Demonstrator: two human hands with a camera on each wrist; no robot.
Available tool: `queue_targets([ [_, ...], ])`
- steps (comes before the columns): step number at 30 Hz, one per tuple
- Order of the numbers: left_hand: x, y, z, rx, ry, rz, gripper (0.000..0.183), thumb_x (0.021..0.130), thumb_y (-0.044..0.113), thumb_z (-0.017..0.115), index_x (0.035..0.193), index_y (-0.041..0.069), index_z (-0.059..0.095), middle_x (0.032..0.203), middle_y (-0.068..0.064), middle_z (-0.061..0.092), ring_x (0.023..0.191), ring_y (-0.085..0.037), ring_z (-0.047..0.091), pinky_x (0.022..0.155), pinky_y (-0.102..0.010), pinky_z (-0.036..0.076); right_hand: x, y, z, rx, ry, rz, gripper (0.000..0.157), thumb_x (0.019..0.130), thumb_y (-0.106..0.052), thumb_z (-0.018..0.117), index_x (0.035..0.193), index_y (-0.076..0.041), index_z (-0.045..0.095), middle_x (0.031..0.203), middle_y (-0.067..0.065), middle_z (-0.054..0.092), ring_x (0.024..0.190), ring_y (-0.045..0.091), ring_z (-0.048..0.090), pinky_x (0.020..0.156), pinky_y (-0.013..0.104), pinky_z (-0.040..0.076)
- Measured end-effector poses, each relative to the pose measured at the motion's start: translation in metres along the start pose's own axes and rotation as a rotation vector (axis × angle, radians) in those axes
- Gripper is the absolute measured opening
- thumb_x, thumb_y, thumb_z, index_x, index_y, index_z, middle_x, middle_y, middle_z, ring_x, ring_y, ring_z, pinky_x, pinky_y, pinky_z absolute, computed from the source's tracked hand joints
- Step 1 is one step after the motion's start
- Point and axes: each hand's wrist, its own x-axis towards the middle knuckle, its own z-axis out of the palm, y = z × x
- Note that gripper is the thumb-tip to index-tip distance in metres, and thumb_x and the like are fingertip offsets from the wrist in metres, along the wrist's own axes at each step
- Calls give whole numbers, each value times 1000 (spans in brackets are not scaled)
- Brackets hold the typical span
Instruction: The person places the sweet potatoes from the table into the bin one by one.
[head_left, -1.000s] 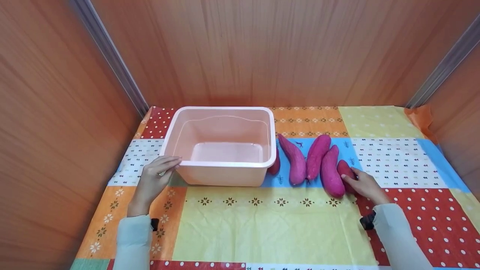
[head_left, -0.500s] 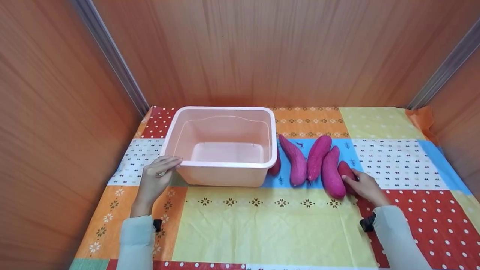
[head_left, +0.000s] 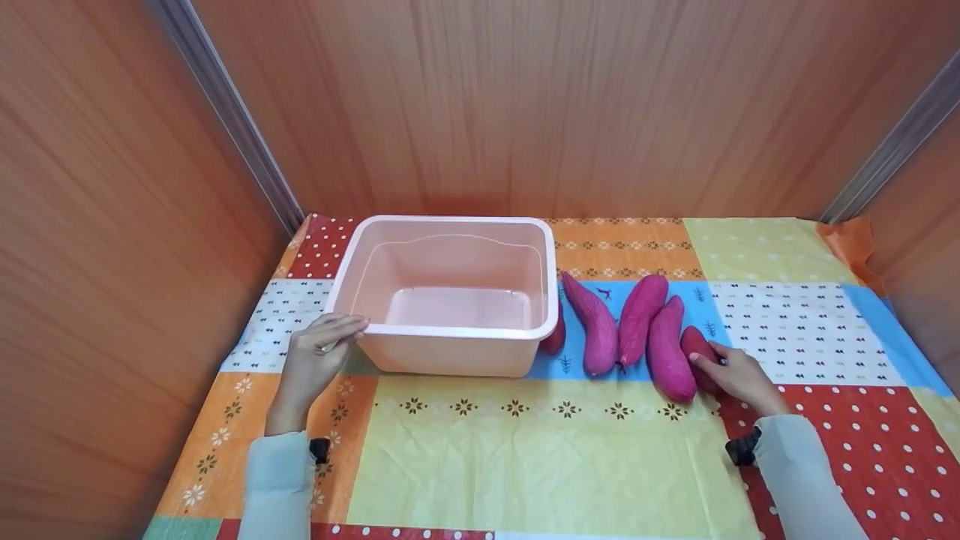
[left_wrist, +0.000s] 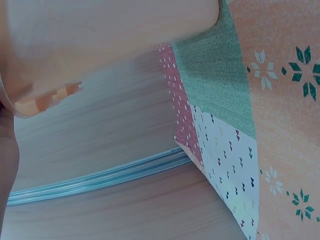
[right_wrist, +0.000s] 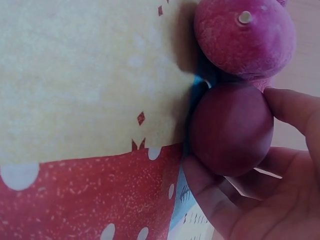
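Observation:
At the front left corner of a pale pink plastic basin [head_left: 450,352], my left hand [head_left: 313,352] holds the rim between thumb and fingers. The basin's inside shows nothing in it. On the right, my right hand [head_left: 739,373] grips a dark red sweet potato [head_left: 696,346], thumb on one side and fingers curled round the other. In the right wrist view, its smooth round end faces the camera. Close beside it lie pink-purple sweet potatoes, one [head_left: 669,352] right against it, another [head_left: 641,319] in the middle, and a curved one [head_left: 596,326] nearer the basin.
Another dark red sweet potato [head_left: 555,337] is partly hidden behind the basin's right side. A patchwork-patterned cloth [head_left: 540,465] covers the table. Wood-grain panels [head_left: 495,105] stand at the back and both sides, joined by metal strips [head_left: 232,112].
The whole head view has shifted slightly, with everything a little lower and to the right. Both hands keep their holds on the basin rim and the dark red sweet potato.

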Motion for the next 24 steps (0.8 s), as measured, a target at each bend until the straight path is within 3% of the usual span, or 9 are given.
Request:
queue_targets([
  [9, -2, -4, 1, 4, 9, -6, 27, 79, -11, 71, 102, 2, 74, 100, -10, 75, 100, -5, 65, 90, -9, 49, 0, -1, -2, 42, 8, 0, 86, 97, -55, 43, 145, 14, 21, 141, 40, 36, 120, 45, 44, 105, 61, 39],
  [12, -2, -2, 2, 4, 20, -5, 26, 79, -10, 71, 101, 2, 75, 99, -10, 75, 99, -11, 66, 89, -8, 49, 0, -3, -5, 47, 11, 15, 89, 96, -57, 44, 145, 13, 21, 134, 38, 42, 103, 36, 53, 88, 47, 53],
  [16, -2, -1, 2, 0, 25, -24, 25, 79, -9, 71, 101, 3, 75, 99, -11, 75, 99, -15, 67, 91, -7, 48, 0, -8, -11, 44, 23, 23, 89, 96, -58, 44, 147, 11, 21, 128, 34, 46, 93, 29, 56, 73, 34, 52],
  [18, -2, -1, 2, 1, 23, -33, 25, 79, -9, 71, 101, 3, 75, 100, -11, 75, 99, -13, 66, 91, -7, 48, 0, -12, -14, 36, 34, 14, 88, 96, -58, 43, 147, 10, 21, 133, 37, 43, 102, 35, 55, 85, 44, 53],
  [21, -2, -2, 2, 1, 20, -39, 25, 79, -10, 71, 102, 2, 74, 100, -12, 74, 100, -4, 64, 91, -8, 48, 0, -18, -19, 17, 50, -6, 87, 97, -57, 42, 146, 12, 21, 139, 40, 37, 118, 45, 46, 102, 59, 42],
  [24, -2, -1, 2, -6, 15, -45, 25, 80, -9, 71, 102, 2, 74, 101, -12, 74, 101, 1, 62, 91, -8, 48, -2, -24, -24, 21, 60, -9, 88, 97, -58, 41, 146, 12, 20, 142, 40, 33, 124, 47, 42, 107, 62, 36],
])
